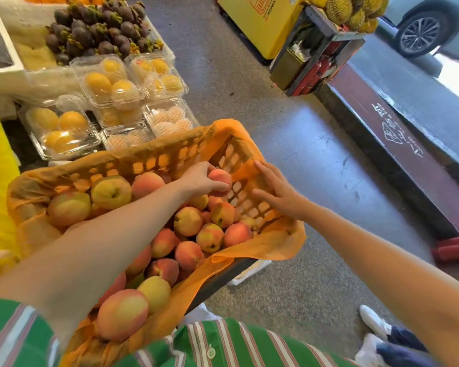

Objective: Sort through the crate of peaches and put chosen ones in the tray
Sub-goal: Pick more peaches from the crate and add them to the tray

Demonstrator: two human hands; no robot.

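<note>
Gripping peach [220, 178], left hand [200, 180]; right hand [274, 193] open beside, over crate [167, 157].

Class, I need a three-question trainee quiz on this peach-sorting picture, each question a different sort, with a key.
1. True or false: the left hand holds a peach.
2. The right hand is: A) gripping a peach, B) open against the crate wall, C) out of view.
3. Fill in: the crate is lined with ___ paper.

Key: 1 true; 2 B; 3 orange.
</note>
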